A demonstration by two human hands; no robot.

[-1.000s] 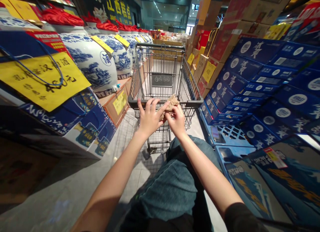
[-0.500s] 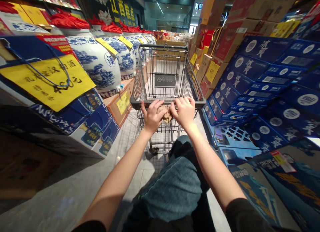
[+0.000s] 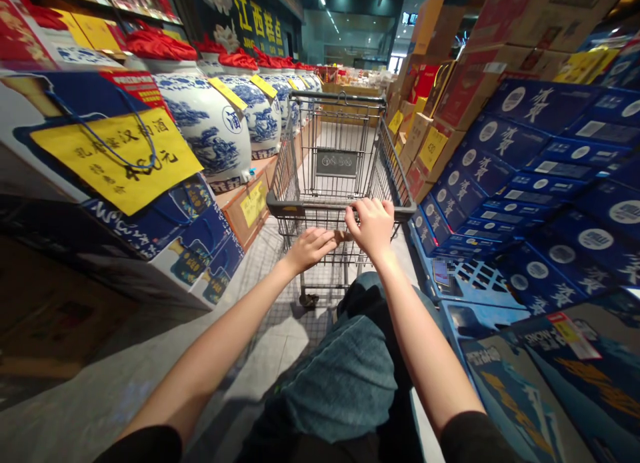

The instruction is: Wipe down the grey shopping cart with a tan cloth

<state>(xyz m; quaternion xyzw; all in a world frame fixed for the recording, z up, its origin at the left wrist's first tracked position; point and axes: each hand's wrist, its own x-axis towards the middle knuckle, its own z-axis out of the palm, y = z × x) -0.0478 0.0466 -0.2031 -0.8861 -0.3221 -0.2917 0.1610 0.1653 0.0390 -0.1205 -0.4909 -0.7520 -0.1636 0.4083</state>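
Brown cloth (image 3: 342, 236) between left hand (image 3: 311, 248) and right hand (image 3: 371, 228)

"What lettering is showing?"

"A dark wall sign (image 3: 257, 22) is displaying 江西糕点 in yellow. A blue-and-white porcelain jar (image 3: 203, 133) is bearing 酒, circled."

"Any prices?"

"A small yellow paper card (image 3: 433, 148) on a brown cardboard box (image 3: 454, 146) is reading 430. A large yellow paper sign (image 3: 120, 162) is ending in 元, a blue cord (image 3: 136, 167) crossing its digits."

"And the stacked blue cardboard boxes (image 3: 533, 108)?"

"They're showing a white 冰; its neighbouring character is looking unclear."
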